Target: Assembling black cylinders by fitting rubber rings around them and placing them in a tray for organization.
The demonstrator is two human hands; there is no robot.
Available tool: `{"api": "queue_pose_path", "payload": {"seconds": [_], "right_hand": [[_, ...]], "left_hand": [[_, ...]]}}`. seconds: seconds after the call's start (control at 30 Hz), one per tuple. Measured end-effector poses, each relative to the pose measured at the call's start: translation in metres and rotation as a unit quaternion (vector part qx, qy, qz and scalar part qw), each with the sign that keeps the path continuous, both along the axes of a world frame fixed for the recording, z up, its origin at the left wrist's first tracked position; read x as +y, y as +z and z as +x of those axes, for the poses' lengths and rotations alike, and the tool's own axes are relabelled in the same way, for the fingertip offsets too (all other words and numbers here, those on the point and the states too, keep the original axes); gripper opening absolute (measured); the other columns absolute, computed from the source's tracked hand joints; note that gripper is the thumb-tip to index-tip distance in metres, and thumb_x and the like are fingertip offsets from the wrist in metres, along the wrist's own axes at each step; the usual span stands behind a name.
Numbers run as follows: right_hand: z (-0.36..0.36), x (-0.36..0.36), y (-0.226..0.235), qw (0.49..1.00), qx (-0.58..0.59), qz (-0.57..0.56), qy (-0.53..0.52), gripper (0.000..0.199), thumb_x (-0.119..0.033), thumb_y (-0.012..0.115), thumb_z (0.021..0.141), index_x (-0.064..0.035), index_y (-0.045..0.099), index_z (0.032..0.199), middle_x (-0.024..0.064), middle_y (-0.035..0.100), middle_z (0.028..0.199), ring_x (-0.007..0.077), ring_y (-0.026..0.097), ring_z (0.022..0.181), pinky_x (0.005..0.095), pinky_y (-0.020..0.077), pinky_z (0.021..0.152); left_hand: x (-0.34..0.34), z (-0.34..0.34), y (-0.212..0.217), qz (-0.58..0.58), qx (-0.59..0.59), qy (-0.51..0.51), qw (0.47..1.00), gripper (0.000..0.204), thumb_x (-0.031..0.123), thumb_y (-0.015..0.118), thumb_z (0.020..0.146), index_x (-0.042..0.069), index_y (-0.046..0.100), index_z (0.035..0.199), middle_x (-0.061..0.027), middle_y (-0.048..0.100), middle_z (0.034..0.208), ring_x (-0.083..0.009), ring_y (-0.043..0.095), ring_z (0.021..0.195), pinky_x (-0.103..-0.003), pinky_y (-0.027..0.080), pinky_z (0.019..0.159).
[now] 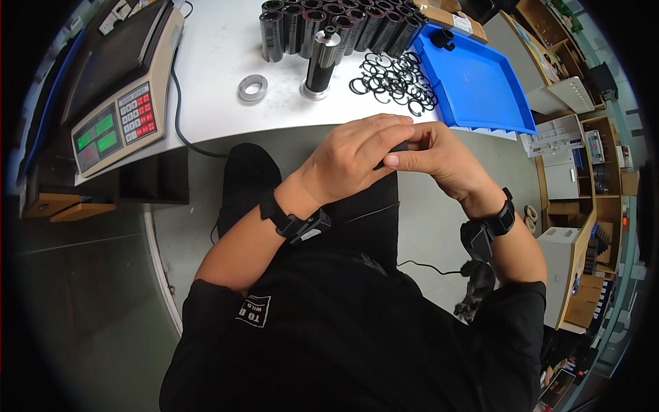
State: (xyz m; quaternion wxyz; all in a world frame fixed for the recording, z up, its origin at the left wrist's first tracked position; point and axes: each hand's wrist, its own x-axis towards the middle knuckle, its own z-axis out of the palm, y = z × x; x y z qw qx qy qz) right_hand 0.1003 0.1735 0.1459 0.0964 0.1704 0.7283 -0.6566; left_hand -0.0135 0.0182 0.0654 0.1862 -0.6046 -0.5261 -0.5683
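A: What do your left hand [358, 154] and your right hand [446, 154] hold?

B: They are together, both closed on a small dark piece [399, 147]; this piece sits between them, in front of the near edge of the tabletop [216, 69]; your hands hide most of it, so I cannot tell its shape.

A: And what lies near to you?

B: Just beyond your hands there is a pile of black rings [395, 77]; the blue tray [484, 86] is right of this pile; to its left a post [320, 69] stands upright, before the black tubes [272, 38]; a pale ring [244, 90] lies left of the post; farther left is a scale [108, 150], its display [103, 127] lit green.
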Motion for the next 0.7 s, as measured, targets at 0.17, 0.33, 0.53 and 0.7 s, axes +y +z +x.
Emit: {"api": "queue_pose_path", "payload": {"seconds": [0.17,0.33,0.53,0.7], "right_hand": [[0.005,-0.001,-0.002,1.0,0.009,-0.029,0.002,0.02,-0.017,0.093,0.085,-0.0067,0.075,0.084,-0.0091,0.052,0.072,0.0032,0.044,0.068,0.0227,0.0341,0.061],[0.008,-0.01,0.007,0.993,0.002,-0.114,-0.007,0.024,-0.014,0.092,0.086,-0.0027,0.077,0.102,-0.0014,0.071,0.093,0.0071,0.065,0.086,0.0217,0.0512,0.075],[0.014,-0.011,0.007,0.987,-0.008,-0.16,0.026,0.043,-0.011,0.091,0.085,-0.0003,0.072,0.121,0.0063,0.075,0.113,0.013,0.071,0.106,0.0262,0.0563,0.092],[0.019,-0.024,0.006,0.99,0.012,-0.138,0.023,0.044,-0.01,0.092,0.084,-0.0012,0.071,0.121,0.0056,0.075,0.111,0.013,0.07,0.106,0.027,0.0555,0.094]], "left_hand": [[-0.006,0.002,0.008,-0.007,0.007,-0.013,1.0,0.051,0.004,0.084,0.081,-0.003,0.066,0.127,-0.0212,0.075,0.123,-0.038,0.075,0.11,-0.041,0.064,0.092],[-0.012,0.003,0.019,-0.029,0.002,-0.036,0.999,0.048,0.008,0.085,0.082,-0.002,0.067,0.125,-0.0195,0.076,0.121,-0.0365,0.076,0.112,-0.045,0.062,0.097],[-0.013,0.003,0.024,-0.025,0.082,-0.016,0.996,0.039,0.015,0.08,0.088,0.0,0.069,0.122,-0.0158,0.078,0.118,-0.0326,0.076,0.114,-0.052,0.057,0.106],[-0.012,0.004,0.022,-0.012,0.116,-0.018,0.993,0.035,0.014,0.076,0.092,0.002,0.069,0.124,-0.0142,0.079,0.116,-0.032,0.076,0.115,-0.051,0.056,0.106]]}}
